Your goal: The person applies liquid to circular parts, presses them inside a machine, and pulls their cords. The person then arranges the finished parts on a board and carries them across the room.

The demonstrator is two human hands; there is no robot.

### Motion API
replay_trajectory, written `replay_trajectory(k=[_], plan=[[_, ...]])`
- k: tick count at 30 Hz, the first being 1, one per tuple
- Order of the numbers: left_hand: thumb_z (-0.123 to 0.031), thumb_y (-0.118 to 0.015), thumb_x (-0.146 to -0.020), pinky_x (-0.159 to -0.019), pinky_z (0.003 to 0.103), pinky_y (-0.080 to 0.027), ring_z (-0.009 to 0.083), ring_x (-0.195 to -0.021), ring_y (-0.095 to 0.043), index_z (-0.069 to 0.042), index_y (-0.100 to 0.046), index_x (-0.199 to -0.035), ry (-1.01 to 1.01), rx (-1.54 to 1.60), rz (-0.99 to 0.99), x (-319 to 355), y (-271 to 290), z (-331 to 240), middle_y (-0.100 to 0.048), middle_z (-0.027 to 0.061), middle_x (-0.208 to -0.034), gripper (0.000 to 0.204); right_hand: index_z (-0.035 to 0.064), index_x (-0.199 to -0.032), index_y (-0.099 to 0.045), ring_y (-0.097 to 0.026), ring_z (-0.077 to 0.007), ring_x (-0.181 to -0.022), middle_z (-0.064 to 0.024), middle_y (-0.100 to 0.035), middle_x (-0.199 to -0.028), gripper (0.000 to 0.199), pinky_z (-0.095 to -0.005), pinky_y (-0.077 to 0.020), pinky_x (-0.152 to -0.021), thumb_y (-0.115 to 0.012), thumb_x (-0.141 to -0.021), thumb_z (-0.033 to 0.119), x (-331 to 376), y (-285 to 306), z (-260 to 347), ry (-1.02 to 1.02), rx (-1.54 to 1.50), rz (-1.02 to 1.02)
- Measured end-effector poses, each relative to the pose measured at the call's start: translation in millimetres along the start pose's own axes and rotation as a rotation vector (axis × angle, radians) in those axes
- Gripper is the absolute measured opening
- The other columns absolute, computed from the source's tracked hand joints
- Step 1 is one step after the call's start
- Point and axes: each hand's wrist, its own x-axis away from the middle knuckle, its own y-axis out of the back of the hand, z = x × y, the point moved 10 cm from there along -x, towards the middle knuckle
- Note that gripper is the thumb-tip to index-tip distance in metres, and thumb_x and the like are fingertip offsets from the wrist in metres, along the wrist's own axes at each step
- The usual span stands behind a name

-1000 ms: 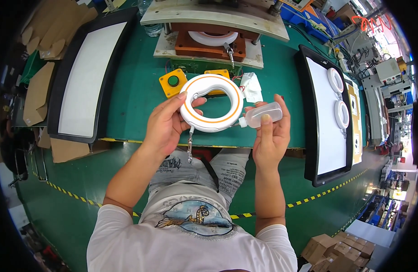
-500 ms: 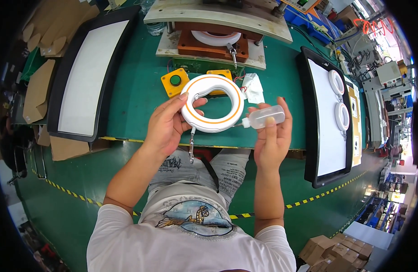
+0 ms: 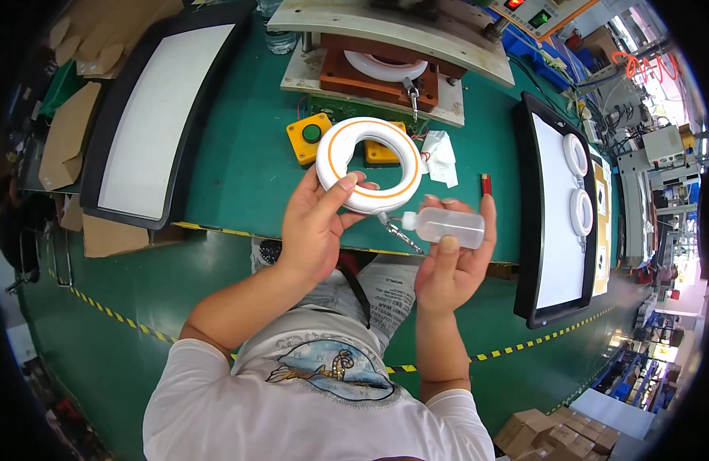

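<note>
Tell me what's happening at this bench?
One person's left hand holds a white ring with an orange line. The right hand grips a clear bottle, nozzle toward the ring's lower edge near its metal clasp; contact is unclear. Another ring sits in the press; two more rings lie on the right-hand tray.

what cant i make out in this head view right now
Left hand: some fingers, head view, hidden behind the held ring.
Squeeze bottle: its tip, head view, too small to tell whether it touches the held ring.
Second ring: far part, head view, covered by the press plate.
Far bottle: top, head view, cut off by the upper edge.
</note>
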Motion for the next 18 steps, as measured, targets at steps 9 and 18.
replay_trajectory(k=[9,18], plan=[[-0.014,-0.055,-0.095,-0.088,0.039,-0.054,0.0229,-0.104,-0.062,-0.002,-0.046,-0.126,-0.035,0.018,0.01,1.5,-4.3,-5.6,-0.06,0.0112,-0.11,0.034,-0.0012,-0.146,-0.023,-0.059,-0.0339,-0.109,-0.0201,-0.053,-0.121,0.061,-0.0428,-0.0476,-0.096,-0.054,-0.094,0.007,3.5,-13.8,-7.1,-0.026,0.041,0.018],[-0.013,-0.055,-0.095,-0.088,0.04,-0.054,0.0232,-0.104,-0.062,-0.002,-0.046,-0.127,-0.033,0.022,0.018,2.1,-3.3,-4.0,-0.06,0.0111,-0.111,0.035,-0.0034,-0.144,-0.021,-0.059,-0.0297,-0.111,-0.0191,-0.052,-0.121,0.058,-0.0387,-0.0517,-0.092,-0.049,-0.094,0.0,3.4,-17.2,-6.5,-0.023,0.098,0.078]])
